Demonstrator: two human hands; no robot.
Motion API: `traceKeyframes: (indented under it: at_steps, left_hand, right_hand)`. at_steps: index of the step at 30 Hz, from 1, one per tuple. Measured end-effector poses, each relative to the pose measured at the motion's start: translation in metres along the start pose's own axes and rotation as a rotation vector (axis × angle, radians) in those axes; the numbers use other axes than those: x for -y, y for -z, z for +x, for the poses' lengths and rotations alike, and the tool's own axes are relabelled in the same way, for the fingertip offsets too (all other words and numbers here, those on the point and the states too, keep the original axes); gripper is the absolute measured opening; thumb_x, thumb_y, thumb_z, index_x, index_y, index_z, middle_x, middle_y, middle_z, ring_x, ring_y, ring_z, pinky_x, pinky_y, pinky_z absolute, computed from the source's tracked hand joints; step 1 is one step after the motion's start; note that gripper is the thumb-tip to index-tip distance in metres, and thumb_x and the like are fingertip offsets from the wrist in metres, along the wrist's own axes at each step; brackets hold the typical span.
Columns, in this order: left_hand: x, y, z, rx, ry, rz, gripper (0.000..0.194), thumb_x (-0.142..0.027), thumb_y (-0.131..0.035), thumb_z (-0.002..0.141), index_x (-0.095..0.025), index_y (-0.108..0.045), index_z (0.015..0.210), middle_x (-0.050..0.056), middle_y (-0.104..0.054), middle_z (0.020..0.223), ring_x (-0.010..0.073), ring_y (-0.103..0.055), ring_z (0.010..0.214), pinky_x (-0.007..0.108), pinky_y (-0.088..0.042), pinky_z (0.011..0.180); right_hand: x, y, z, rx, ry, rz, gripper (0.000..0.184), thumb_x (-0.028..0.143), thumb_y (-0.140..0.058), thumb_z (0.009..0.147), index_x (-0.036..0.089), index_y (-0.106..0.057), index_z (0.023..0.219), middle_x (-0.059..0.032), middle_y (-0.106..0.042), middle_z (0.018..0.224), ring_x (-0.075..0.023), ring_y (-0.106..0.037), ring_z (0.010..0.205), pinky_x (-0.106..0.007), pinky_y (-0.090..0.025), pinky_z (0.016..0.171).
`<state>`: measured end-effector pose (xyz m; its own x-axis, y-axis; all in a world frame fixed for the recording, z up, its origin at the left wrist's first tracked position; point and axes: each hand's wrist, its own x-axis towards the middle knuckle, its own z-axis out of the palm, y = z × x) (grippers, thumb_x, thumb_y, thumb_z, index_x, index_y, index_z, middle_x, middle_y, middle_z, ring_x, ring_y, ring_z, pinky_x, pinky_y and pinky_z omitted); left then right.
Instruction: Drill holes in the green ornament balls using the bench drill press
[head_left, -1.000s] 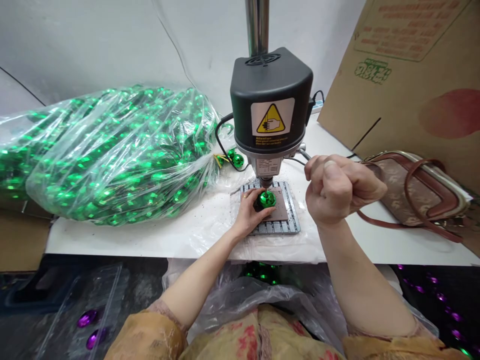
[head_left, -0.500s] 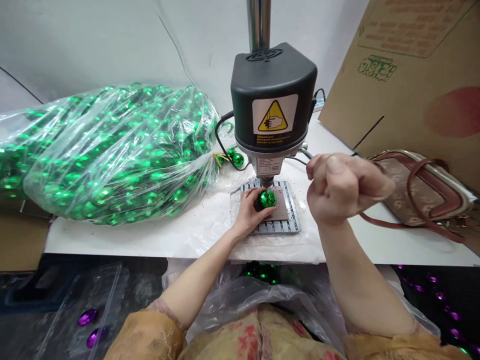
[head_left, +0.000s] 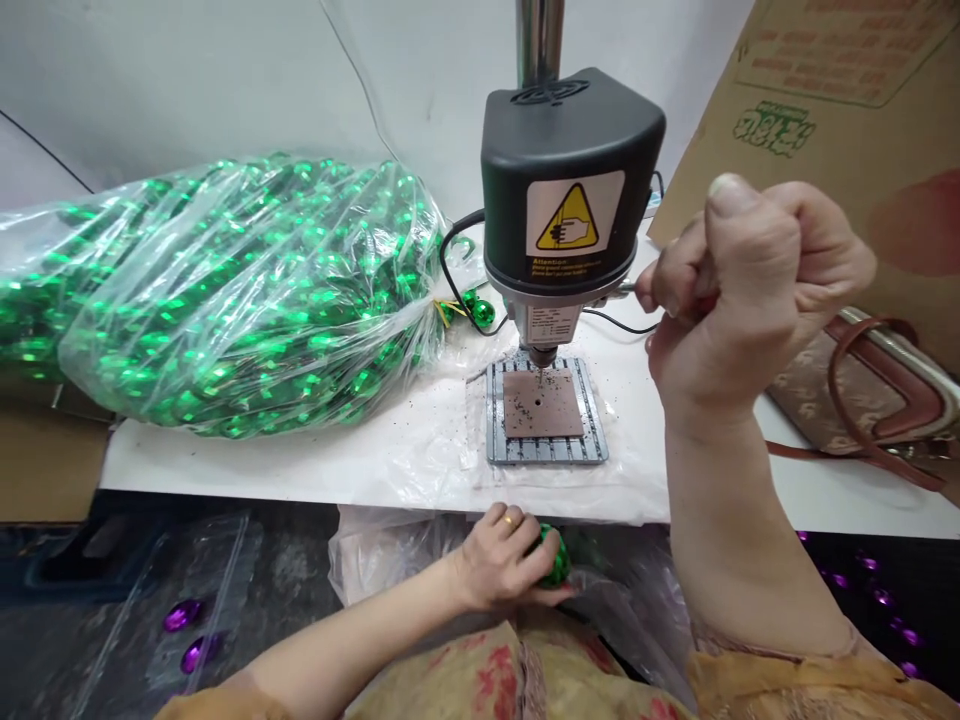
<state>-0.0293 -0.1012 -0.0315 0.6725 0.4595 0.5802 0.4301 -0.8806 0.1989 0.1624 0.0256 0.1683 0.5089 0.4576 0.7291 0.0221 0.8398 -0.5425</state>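
Note:
My left hand (head_left: pixel 510 560) is below the table's front edge, in front of my lap. Its fingers curl round a shiny green faceted ball (head_left: pixel 555 556), which they partly cover. Raised at the right, my right hand (head_left: pixel 757 290) is closed in a fist round the feed lever (head_left: pixel 624 288) of a small drill press (head_left: pixel 574 190); most of the lever is hidden by the fist. Under the drill chuck (head_left: pixel 541 355), a brown board (head_left: pixel 559 415) with a small dark hole lies on the slotted metal base (head_left: pixel 547 452), sprinkled with dark chips.
A big clear bag (head_left: pixel 255 300) of green faceted balls fills the table's left side. On the right are a handbag (head_left: pixel 840 400) and a tall cardboard box (head_left: pixel 847 120). Clear plastic sheeting (head_left: pixel 390 560) hangs below the table edge. Purple balls (head_left: pixel 182 615) lie low at left.
My left hand has moved with the green ball from the board under the drill down below the table edge. My right hand has risen with the lever.

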Motion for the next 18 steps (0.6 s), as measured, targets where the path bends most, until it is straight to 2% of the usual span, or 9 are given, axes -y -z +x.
traceKeyframes:
  at_steps: [3, 4, 6, 7, 8, 10, 12, 15, 18]
  left_hand:
    - [-0.002, 0.005, -0.019, 0.137, 0.036, -0.065, 0.055, -0.067, -0.076, 0.071, -0.035, -0.067, 0.115, 0.006, -0.070, 0.077, 0.0273, -0.065, 0.067, 0.043, -0.051, 0.052]
    - [0.005, 0.009, -0.018, 0.108, 0.054, -0.118, 0.049, -0.062, -0.076, 0.073, -0.037, -0.067, 0.114, 0.005, -0.071, 0.079, 0.0270, -0.066, 0.068, 0.044, -0.052, 0.054]
    - [0.030, 0.019, -0.007, -0.061, 0.187, -0.150, 0.027, -0.046, -0.070, 0.082, -0.037, -0.066, 0.107, 0.003, -0.070, 0.080, 0.0255, -0.065, 0.069, 0.044, -0.054, 0.059]
    - [0.048, 0.025, 0.004, -0.165, 0.294, -0.130, 0.017, -0.036, -0.064, 0.086, -0.036, -0.066, 0.102, 0.003, -0.069, 0.080, 0.0248, -0.065, 0.071, 0.044, -0.055, 0.064]
    - [0.070, 0.030, 0.017, -0.252, 0.479, -0.063, 0.013, -0.028, -0.059, 0.089, -0.034, -0.065, 0.098, 0.003, -0.069, 0.083, 0.0255, -0.065, 0.077, 0.046, -0.056, 0.070]
    - [0.120, 0.037, 0.047, -0.324, 0.595, -0.001, 0.020, -0.020, -0.047, 0.092, -0.026, -0.066, 0.097, 0.008, -0.068, 0.088, 0.0274, -0.065, 0.087, 0.048, -0.054, 0.080]
    - [0.173, 0.038, 0.078, -0.341, 0.707, 0.021, 0.021, -0.015, -0.047, 0.090, -0.022, -0.067, 0.093, 0.008, -0.068, 0.090, 0.0269, -0.064, 0.092, 0.046, -0.053, 0.089]
    - [0.236, 0.030, 0.115, -0.273, 0.721, -0.062, 0.020, -0.012, -0.054, 0.086, -0.021, -0.070, 0.095, 0.008, -0.069, 0.100, 0.0265, -0.064, 0.102, 0.042, -0.051, 0.098]
    - [0.270, 0.016, 0.137, -0.173, 0.634, -0.145, 0.019, -0.014, -0.067, 0.080, -0.022, -0.072, 0.097, 0.007, -0.069, 0.102, 0.0271, -0.064, 0.107, 0.043, -0.050, 0.102]
  right_hand:
    - [-0.002, 0.001, 0.001, -0.006, 0.001, 0.031, 0.040, 0.021, -0.064, 0.085, 0.023, -0.040, 0.053, 0.0075, -0.039, 0.041, -0.0071, -0.033, 0.036, -0.031, -0.030, 0.040]
    - [-0.002, 0.001, 0.002, -0.003, -0.004, 0.037, 0.040, 0.022, -0.064, 0.085, 0.023, -0.040, 0.053, 0.0074, -0.039, 0.041, -0.0074, -0.033, 0.036, -0.031, -0.030, 0.040]
    - [-0.003, 0.002, 0.002, 0.004, -0.014, 0.047, 0.040, 0.022, -0.065, 0.085, 0.023, -0.040, 0.053, 0.0071, -0.039, 0.041, -0.0079, -0.034, 0.036, -0.031, -0.030, 0.041]
    - [-0.003, 0.002, 0.003, 0.002, -0.019, 0.052, 0.039, 0.023, -0.065, 0.084, 0.023, -0.041, 0.053, 0.0070, -0.039, 0.041, -0.0081, -0.033, 0.036, -0.031, -0.029, 0.041]
    - [-0.003, 0.002, 0.003, -0.001, -0.020, 0.056, 0.039, 0.023, -0.066, 0.084, 0.023, -0.042, 0.053, 0.0070, -0.040, 0.041, -0.0083, -0.033, 0.036, -0.032, -0.028, 0.040]
    - [-0.003, 0.002, 0.003, 0.002, -0.015, 0.063, 0.039, 0.023, -0.067, 0.083, 0.023, -0.042, 0.053, 0.0071, -0.040, 0.040, -0.0085, -0.033, 0.036, -0.032, -0.027, 0.040]
    - [-0.002, 0.002, 0.003, 0.005, -0.024, 0.064, 0.039, 0.023, -0.066, 0.083, 0.023, -0.041, 0.053, 0.0072, -0.039, 0.040, -0.0085, -0.034, 0.036, -0.032, -0.027, 0.039]
    - [0.000, 0.001, 0.001, 0.011, -0.042, 0.066, 0.040, 0.021, -0.065, 0.084, 0.022, -0.039, 0.053, 0.0071, -0.039, 0.041, -0.0075, -0.036, 0.037, -0.030, -0.027, 0.039]
    - [0.002, 0.001, 0.000, 0.034, -0.032, 0.063, 0.039, 0.019, -0.061, 0.087, 0.020, -0.038, 0.054, 0.0074, -0.036, 0.043, -0.0047, -0.037, 0.039, -0.026, -0.028, 0.040]
